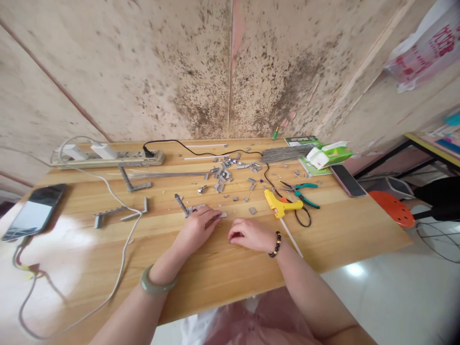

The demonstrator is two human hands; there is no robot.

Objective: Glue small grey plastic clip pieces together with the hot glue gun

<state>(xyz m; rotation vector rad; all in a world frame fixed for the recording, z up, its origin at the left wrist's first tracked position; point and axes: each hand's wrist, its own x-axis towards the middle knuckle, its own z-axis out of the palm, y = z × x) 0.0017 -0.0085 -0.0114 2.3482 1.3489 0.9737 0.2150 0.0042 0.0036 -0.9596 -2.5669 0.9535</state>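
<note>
My left hand [197, 227], with a pale green bangle at the wrist, rests on the wooden table with its fingers closed over a grey L-shaped piece [181, 205]. One arm of that piece rises beyond the knuckles, and a flat grey end pokes out past the fingertips; the middle is covered by the hand. My right hand [251, 235], wearing a dark beaded bracelet, sits a short way to the right with fingers curled together. Whatever it may pinch is too small or hidden to make out. Small grey blocks [223, 175] lie scattered beyond both hands.
Right of my hands lie a yellow glue gun [282, 205], pliers [304, 191], a tissue pack [330, 154], thin wires [283, 153] and a phone [347, 181]. Leftward are grey angled pieces [134, 184], a white cable [124, 254], a power strip [129, 159] and a larger phone [36, 211].
</note>
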